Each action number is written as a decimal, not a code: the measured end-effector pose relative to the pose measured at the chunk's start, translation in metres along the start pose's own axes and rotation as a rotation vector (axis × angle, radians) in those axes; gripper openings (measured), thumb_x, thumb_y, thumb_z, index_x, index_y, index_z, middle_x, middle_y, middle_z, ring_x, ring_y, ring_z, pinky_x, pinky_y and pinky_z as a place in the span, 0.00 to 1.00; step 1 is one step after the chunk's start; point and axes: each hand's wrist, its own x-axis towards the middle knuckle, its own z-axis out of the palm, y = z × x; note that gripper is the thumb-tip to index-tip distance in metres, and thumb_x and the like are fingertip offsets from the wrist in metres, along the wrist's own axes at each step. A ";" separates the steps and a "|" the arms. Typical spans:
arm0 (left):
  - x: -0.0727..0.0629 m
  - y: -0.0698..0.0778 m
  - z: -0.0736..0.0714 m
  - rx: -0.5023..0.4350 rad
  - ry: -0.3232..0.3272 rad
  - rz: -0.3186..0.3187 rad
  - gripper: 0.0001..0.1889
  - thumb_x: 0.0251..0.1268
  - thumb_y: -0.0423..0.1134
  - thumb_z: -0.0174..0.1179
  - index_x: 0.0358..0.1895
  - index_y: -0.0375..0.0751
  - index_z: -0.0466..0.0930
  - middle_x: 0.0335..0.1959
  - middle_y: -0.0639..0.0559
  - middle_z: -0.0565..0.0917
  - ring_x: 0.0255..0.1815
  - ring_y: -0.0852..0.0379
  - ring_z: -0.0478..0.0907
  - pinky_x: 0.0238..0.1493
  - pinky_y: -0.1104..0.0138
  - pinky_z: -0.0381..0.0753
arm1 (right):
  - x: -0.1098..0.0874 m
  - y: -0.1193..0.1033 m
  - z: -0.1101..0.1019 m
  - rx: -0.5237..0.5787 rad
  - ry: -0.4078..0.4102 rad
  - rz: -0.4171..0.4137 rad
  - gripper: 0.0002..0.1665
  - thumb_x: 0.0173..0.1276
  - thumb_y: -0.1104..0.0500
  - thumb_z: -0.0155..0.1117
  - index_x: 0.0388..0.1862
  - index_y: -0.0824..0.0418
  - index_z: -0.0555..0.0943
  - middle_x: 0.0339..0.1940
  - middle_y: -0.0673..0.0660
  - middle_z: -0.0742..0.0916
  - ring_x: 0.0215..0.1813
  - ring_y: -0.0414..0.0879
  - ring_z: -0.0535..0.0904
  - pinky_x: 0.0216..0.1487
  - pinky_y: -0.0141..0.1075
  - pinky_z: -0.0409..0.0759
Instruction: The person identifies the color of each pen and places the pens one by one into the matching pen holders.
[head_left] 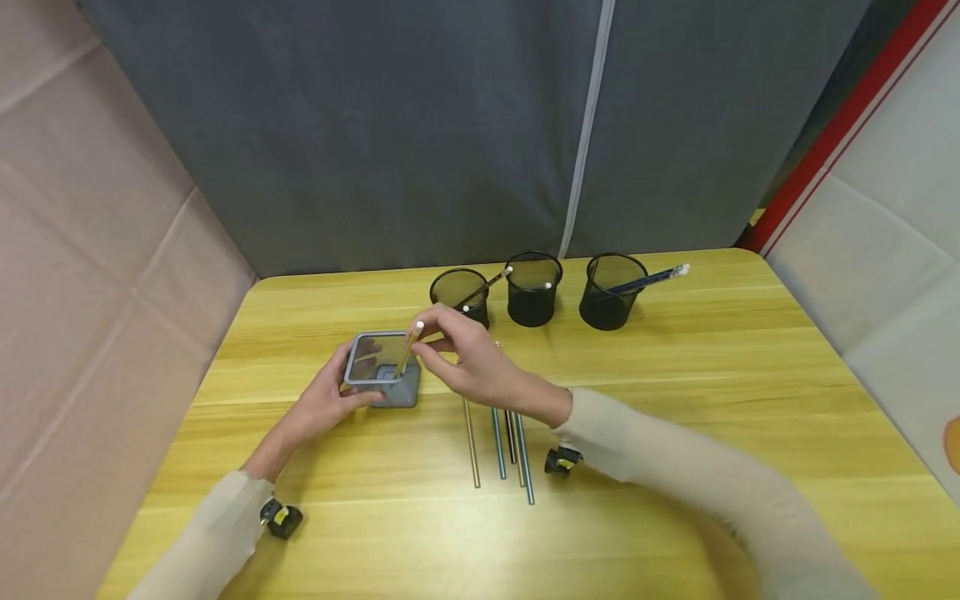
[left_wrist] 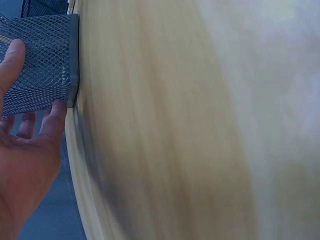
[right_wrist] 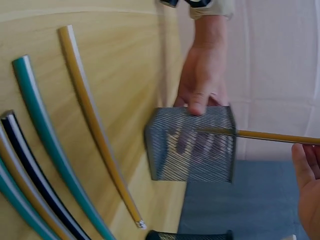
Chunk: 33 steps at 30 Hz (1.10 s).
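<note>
My left hand (head_left: 324,406) grips a square grey mesh pencil holder (head_left: 401,393), thumb on the near side and fingers on the left side. Between thumb and fingertips of my right hand (head_left: 471,357) is a yellow pencil (right_wrist: 272,137), held near its white-tipped upper end. Its lower end reaches down inside the holder, visible through the mesh in the right wrist view. Below my right forearm lie several loose pencils, among them a yellow one (head_left: 471,442), a teal one (head_left: 498,446) and a black one (right_wrist: 30,160); the forearm hides their far parts.
Three round black mesh cups stand along the back of the wooden table (head_left: 375,533). The left cup (head_left: 476,317) and middle cup (head_left: 531,308) hold pencils with white ends; dark blue pencils (head_left: 648,279) lean out of the right cup (head_left: 604,313). A grey curtain (head_left: 375,142) hangs behind.
</note>
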 end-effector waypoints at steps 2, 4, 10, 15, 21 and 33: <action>0.000 -0.001 0.000 0.000 -0.004 0.004 0.44 0.63 0.27 0.70 0.78 0.42 0.54 0.75 0.40 0.63 0.75 0.37 0.59 0.64 0.50 0.73 | -0.002 0.002 0.004 -0.007 -0.013 0.009 0.10 0.71 0.78 0.58 0.48 0.70 0.74 0.46 0.63 0.79 0.50 0.56 0.82 0.52 0.39 0.84; 0.000 -0.001 0.000 -0.004 -0.007 0.008 0.44 0.64 0.27 0.69 0.78 0.42 0.53 0.75 0.40 0.63 0.75 0.36 0.59 0.64 0.49 0.73 | -0.003 0.004 0.006 0.000 -0.025 0.022 0.10 0.71 0.78 0.59 0.48 0.70 0.74 0.47 0.62 0.79 0.51 0.55 0.82 0.53 0.39 0.84; 0.000 0.000 0.000 -0.004 -0.001 0.009 0.44 0.63 0.27 0.70 0.78 0.42 0.54 0.75 0.41 0.63 0.74 0.36 0.60 0.63 0.49 0.73 | -0.004 0.003 -0.004 0.069 -0.066 0.056 0.25 0.63 0.73 0.69 0.57 0.72 0.71 0.54 0.64 0.78 0.57 0.53 0.78 0.58 0.43 0.82; 0.001 0.001 0.000 -0.014 0.009 0.005 0.44 0.61 0.26 0.71 0.77 0.40 0.55 0.74 0.40 0.64 0.74 0.37 0.60 0.63 0.52 0.73 | -0.006 -0.001 -0.022 0.084 -0.067 0.072 0.30 0.62 0.72 0.70 0.61 0.74 0.69 0.57 0.67 0.77 0.60 0.55 0.76 0.60 0.50 0.80; 0.000 -0.001 0.001 -0.017 0.002 0.012 0.44 0.62 0.25 0.70 0.78 0.40 0.54 0.75 0.39 0.64 0.74 0.35 0.60 0.64 0.55 0.73 | -0.014 -0.002 -0.042 0.056 -0.044 0.128 0.26 0.64 0.71 0.67 0.60 0.74 0.70 0.56 0.66 0.78 0.59 0.61 0.76 0.59 0.52 0.80; 0.000 0.001 0.001 -0.013 0.008 0.004 0.43 0.62 0.26 0.70 0.77 0.39 0.55 0.75 0.39 0.64 0.74 0.36 0.60 0.64 0.53 0.72 | -0.036 -0.006 -0.070 -0.035 -0.045 0.240 0.24 0.65 0.68 0.69 0.58 0.72 0.73 0.53 0.63 0.80 0.55 0.59 0.78 0.56 0.45 0.82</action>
